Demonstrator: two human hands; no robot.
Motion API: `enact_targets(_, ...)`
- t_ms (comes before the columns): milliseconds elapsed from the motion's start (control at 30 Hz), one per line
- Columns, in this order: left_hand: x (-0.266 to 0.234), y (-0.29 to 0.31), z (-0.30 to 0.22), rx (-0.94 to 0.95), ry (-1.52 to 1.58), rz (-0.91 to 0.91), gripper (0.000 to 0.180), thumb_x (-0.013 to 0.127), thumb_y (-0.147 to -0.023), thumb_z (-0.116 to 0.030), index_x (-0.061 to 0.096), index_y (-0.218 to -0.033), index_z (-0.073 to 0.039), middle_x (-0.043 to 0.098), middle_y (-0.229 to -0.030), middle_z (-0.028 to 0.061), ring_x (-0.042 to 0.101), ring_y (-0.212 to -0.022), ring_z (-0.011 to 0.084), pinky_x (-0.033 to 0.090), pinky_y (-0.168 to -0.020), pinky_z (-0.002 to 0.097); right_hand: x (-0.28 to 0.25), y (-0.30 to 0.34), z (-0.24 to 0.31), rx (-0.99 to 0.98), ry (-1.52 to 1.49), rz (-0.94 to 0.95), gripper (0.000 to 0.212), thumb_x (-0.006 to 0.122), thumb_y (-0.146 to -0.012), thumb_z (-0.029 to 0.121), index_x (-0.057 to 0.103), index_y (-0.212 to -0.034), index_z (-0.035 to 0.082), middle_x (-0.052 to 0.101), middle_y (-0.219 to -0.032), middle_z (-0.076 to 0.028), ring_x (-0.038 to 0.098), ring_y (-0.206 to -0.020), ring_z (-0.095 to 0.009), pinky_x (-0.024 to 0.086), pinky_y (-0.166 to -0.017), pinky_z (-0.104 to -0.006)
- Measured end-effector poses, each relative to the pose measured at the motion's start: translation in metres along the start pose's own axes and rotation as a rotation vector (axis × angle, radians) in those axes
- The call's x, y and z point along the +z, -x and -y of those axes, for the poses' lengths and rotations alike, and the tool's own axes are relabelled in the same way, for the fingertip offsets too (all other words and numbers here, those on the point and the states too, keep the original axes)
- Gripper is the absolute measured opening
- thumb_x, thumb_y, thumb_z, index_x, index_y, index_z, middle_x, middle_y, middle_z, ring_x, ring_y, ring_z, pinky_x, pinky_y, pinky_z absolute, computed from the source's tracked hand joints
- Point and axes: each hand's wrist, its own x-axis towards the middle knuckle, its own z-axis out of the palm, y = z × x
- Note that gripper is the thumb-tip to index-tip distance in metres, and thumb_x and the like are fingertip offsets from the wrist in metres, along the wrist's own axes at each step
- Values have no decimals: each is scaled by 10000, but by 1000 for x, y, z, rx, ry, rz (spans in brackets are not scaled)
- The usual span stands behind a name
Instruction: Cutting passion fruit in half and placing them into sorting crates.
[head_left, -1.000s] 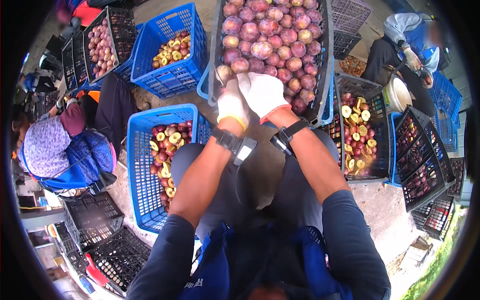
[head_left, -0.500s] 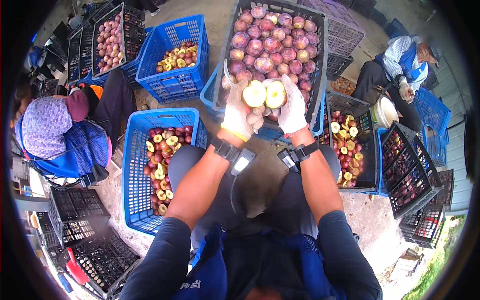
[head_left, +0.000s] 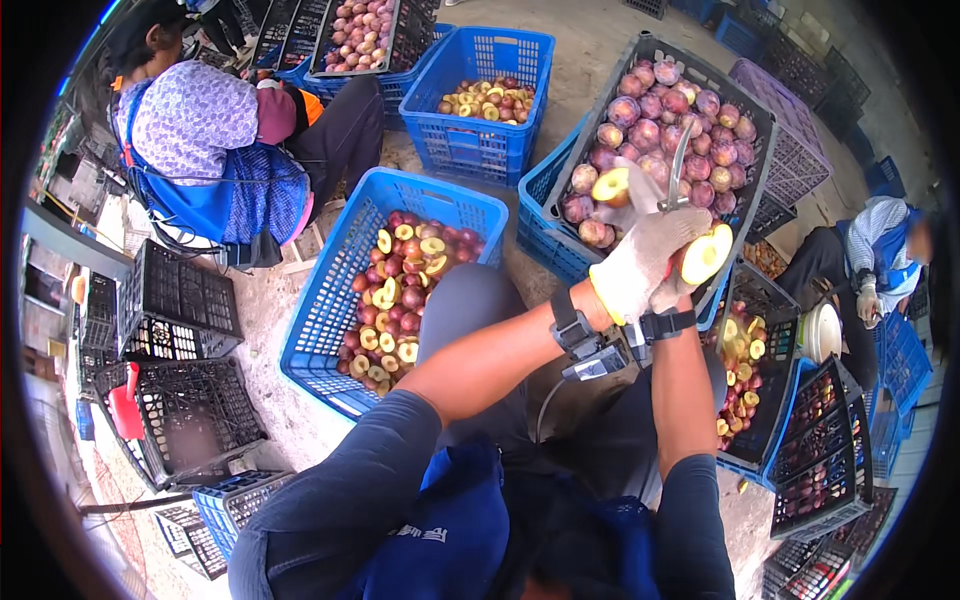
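My gloved left hand [head_left: 640, 255] is crossed over the right one. It is closed on a knife [head_left: 680, 165] whose curved blade points up and away, and a cut plum half [head_left: 706, 254] sits at its fingers, yellow flesh showing. Partly hidden beneath it, my gloved right hand [head_left: 644, 188] is blurred; its fingers appear closed on another plum half [head_left: 610, 186]. Both hands are over the near part of a black crate [head_left: 763, 165] heaped with whole purple-red plums [head_left: 655, 105]. That crate rests on a blue crate [head_left: 550, 250].
A blue crate [head_left: 305, 315] of cut plums stands by my left knee, another blue crate [head_left: 465, 150] beyond it. At right, a dark crate [head_left: 780, 300] holds cut halves near a white bucket [head_left: 822, 332]. People sit left [head_left: 195, 130] and right [head_left: 890, 260].
My view has turned, so the scene sits further right and lower on the left side. My hands, side by side with two plum halves before, are now crossed, left over right.
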Motion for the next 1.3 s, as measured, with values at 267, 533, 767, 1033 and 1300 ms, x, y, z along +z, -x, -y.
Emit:
enact_targets(267, -38, 0, -25, 184, -16, -82, 348, 503, -1079, -391, 610, -1192, -79, 674, -1001, 112, 700, -962, 199, 566, -736, 315, 81, -43, -29, 128, 460, -278, 452, 620, -1047, 336, 609, -1411, 68, 708, -1222, -80, 714, -862, -140, 547, -808, -306)
enact_targets(533, -40, -34, -16, 73, -516, -165, 260, 594, -1067, -299, 657, -1124, -53, 726, -1073, 88, 724, -927, 177, 598, -693, 323, -28, 31, -6, 85, 1059, -194, 291, 637, -984, 273, 701, -1167, 57, 732, -1000, -162, 713, -847, -317, 557, -773, -422)
enact_targets(767, -25, -60, 34, 5, -189, -488, 412, 583, -1027, -552, 686, -1007, -154, 582, -643, 2, 329, -328, 106, 217, -344, 286, -22, 127, 11, 270, 1452, 179, 307, 650, -927, 353, 737, -1070, 96, 732, -906, -176, 710, -879, -395, 553, -804, -489)
enact_targets(1033, 9, -119, 105, 192, -904, -135, 362, 662, -999, -387, 680, -1128, -49, 645, -793, 53, 544, -566, 147, 404, -499, 290, -34, 137, 15, 468, 1514, 214, 298, 640, -891, 329, 762, -1040, 102, 763, -1028, -169, 727, -975, -378, 578, -834, -463)
enact_targets(1300, 117, -194, 119, 904, -1602, 306, 281, 706, -902, -300, 729, -1001, -39, 727, -872, 177, 717, -779, 330, 553, -707, 419, -72, 168, 48, 243, 1647, 184, 333, 648, -905, 390, 762, -897, 77, 736, -860, -171, 716, -861, -400, 561, -808, -500)
